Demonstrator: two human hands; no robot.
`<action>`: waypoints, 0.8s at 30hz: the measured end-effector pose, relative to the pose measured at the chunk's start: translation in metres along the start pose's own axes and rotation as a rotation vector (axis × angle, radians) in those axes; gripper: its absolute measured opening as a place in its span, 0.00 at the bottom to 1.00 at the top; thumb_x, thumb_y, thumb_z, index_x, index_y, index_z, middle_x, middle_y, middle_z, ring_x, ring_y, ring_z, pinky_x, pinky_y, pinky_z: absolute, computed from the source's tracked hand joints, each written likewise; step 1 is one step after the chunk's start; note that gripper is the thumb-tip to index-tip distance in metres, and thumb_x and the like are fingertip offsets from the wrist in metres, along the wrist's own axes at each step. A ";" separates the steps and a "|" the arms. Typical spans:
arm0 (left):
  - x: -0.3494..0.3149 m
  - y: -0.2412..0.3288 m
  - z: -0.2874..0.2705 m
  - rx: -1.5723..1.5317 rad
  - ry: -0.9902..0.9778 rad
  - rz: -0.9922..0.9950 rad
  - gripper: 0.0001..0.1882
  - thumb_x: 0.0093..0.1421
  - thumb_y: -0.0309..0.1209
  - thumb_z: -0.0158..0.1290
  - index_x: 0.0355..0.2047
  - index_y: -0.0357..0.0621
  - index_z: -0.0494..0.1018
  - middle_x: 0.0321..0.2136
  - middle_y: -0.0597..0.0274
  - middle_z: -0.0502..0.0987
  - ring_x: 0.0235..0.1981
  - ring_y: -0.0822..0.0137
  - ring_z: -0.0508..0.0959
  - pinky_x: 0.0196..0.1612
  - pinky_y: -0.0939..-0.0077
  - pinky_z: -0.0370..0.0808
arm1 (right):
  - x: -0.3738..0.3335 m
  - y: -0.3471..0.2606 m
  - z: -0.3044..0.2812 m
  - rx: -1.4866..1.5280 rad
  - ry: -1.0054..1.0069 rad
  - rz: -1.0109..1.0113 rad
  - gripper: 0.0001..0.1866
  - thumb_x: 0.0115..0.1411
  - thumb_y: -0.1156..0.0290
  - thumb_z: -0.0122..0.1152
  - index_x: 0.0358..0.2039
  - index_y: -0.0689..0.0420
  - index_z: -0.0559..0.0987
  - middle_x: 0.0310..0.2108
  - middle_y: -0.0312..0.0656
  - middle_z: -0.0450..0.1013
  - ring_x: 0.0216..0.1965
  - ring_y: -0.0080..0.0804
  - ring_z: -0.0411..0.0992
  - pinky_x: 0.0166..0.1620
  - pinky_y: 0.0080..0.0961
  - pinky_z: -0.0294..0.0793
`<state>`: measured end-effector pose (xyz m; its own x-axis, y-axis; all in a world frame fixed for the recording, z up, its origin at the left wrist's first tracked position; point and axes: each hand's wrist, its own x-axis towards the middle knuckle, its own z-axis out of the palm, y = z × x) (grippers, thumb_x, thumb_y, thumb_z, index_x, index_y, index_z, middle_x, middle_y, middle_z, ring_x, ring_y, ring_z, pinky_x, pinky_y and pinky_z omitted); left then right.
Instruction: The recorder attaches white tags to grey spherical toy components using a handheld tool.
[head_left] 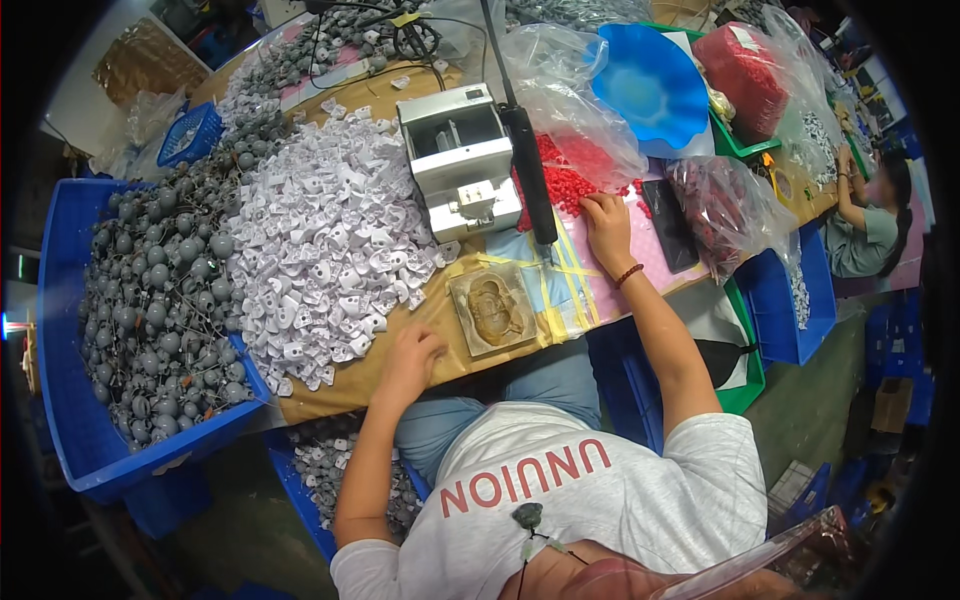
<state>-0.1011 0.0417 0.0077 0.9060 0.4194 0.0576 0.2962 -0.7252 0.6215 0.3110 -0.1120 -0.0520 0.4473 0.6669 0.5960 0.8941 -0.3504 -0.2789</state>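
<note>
We see a big blue crate [60, 400] heaped with grey round parts [160, 300] at the left edge of the desk [440, 340], beside a large pile of white plastic pieces [330, 240]; both look far from used up, so most of the work seems left. The small grey machine [462, 160] stands behind them. Our left hand [408, 358] rests loosely curled beside the white pile, grip holding nothing. Our right hand [606, 225] reaches into the red beads [565, 180], fingers together; we cannot tell whether it holds any.
</note>
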 end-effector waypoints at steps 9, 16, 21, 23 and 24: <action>-0.016 0.010 0.036 -0.188 0.245 -0.416 0.14 0.58 0.28 0.61 0.44 0.40 0.75 0.37 0.48 0.79 0.41 0.47 0.79 0.43 0.60 0.76 | 0.021 0.017 -0.015 0.341 0.002 0.320 0.08 0.60 0.73 0.66 0.39 0.60 0.82 0.34 0.43 0.80 0.37 0.35 0.78 0.41 0.28 0.76; 0.059 0.055 0.022 -0.284 0.181 -0.022 0.12 0.60 0.27 0.60 0.44 0.38 0.79 0.40 0.48 0.78 0.41 0.48 0.79 0.44 0.60 0.77 | 0.022 -0.021 -0.037 0.796 -0.195 0.376 0.08 0.62 0.76 0.66 0.41 0.62 0.84 0.34 0.39 0.80 0.33 0.23 0.76 0.38 0.20 0.75; 0.074 0.046 0.048 -0.080 0.183 0.016 0.14 0.57 0.27 0.61 0.45 0.41 0.79 0.49 0.48 0.73 0.50 0.47 0.74 0.51 0.57 0.74 | -0.002 -0.100 -0.048 0.823 -0.397 0.125 0.10 0.59 0.75 0.68 0.41 0.61 0.82 0.35 0.41 0.79 0.32 0.28 0.76 0.36 0.24 0.75; 0.074 0.053 0.038 -0.019 0.163 0.007 0.17 0.56 0.28 0.63 0.47 0.43 0.78 0.51 0.48 0.72 0.52 0.46 0.72 0.54 0.56 0.72 | -0.010 -0.122 -0.047 0.834 -0.458 0.123 0.09 0.58 0.75 0.70 0.39 0.61 0.80 0.32 0.42 0.77 0.31 0.31 0.76 0.36 0.27 0.75; 0.073 0.055 0.036 -0.010 0.152 -0.013 0.19 0.55 0.29 0.63 0.49 0.44 0.78 0.52 0.48 0.71 0.53 0.46 0.71 0.55 0.56 0.71 | -0.013 -0.128 -0.044 0.830 -0.468 0.066 0.09 0.58 0.75 0.70 0.37 0.61 0.79 0.32 0.42 0.76 0.30 0.32 0.76 0.35 0.27 0.75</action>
<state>-0.0081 0.0130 0.0180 0.8457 0.5069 0.1667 0.3037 -0.7141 0.6308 0.1898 -0.1053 0.0090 0.2999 0.9210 0.2484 0.5173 0.0618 -0.8536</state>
